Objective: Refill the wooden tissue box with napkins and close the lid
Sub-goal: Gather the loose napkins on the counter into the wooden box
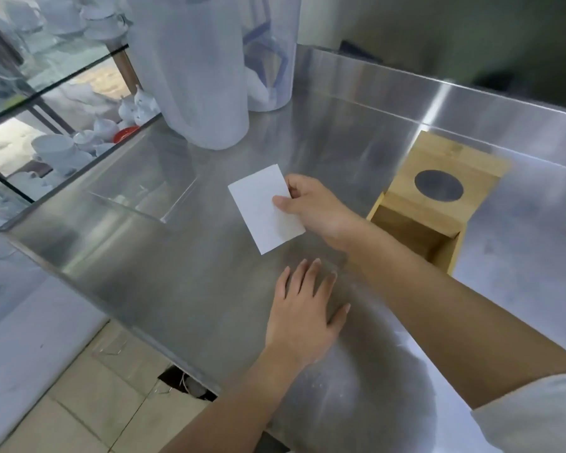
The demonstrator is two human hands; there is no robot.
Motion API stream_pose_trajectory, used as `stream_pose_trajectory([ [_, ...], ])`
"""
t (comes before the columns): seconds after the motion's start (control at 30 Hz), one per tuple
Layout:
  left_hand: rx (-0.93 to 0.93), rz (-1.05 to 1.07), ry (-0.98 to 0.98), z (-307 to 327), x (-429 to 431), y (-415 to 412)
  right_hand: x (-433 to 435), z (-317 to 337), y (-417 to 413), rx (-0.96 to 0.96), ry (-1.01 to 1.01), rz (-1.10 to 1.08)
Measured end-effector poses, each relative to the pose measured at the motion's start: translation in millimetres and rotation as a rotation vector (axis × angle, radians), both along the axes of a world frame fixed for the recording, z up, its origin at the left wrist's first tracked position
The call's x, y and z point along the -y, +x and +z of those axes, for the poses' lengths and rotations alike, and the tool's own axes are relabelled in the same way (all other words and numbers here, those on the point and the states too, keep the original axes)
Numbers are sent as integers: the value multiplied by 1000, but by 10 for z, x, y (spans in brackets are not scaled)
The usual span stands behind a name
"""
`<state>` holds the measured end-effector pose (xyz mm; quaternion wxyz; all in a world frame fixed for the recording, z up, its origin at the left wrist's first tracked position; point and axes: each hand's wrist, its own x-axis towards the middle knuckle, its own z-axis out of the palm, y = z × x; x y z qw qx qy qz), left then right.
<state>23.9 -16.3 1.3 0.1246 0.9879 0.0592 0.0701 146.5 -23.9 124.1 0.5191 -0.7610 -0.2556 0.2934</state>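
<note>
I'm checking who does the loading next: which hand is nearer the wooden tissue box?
Right. The right hand, pinching the white napkin stack, sits just left of the wooden tissue box. The left hand lies flat on the steel counter, farther off, toward the person.

pretty roomy steel counter (183,256): the middle and the 6 o'clock stretch are bare. Two tall frosted plastic containers (193,76) block 12 o'clock, a clear acrylic tray (138,191) sits at 10, and the open wooden tissue box (438,197) crowds 3, right against the raised back ledge (406,80)
</note>
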Motion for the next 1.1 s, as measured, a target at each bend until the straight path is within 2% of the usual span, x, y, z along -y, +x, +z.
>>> stream_pose_trajectory([
  [0.13,-5,31,11,-17,-35,-16,345,271,69,43,78,43],
  [0.3,-49,56,40,-75,-138,-94,851,368,278,76,-146,162],
  [0.37,-43,42,40,-73,-127,-80,1067,364,351,54,-220,145],
  [0.43,-39,35,43,-56,-117,-83,1207,327,418,115,-351,128],
  [0.57,-62,23,27,-37,-123,-83,1252,183,483,372,-765,214],
  [0.63,-69,25,36,-26,-124,-83,1224,103,491,424,-863,222],
  [0.73,-91,36,51,-24,-123,-79,1160,5,489,445,-875,259],
  [0.9,-75,53,51,-35,-115,-76,1052,-68,484,363,-956,359],
  [1.1,-79,52,57,-34,-116,-77,996,-216,537,379,-998,357],
])
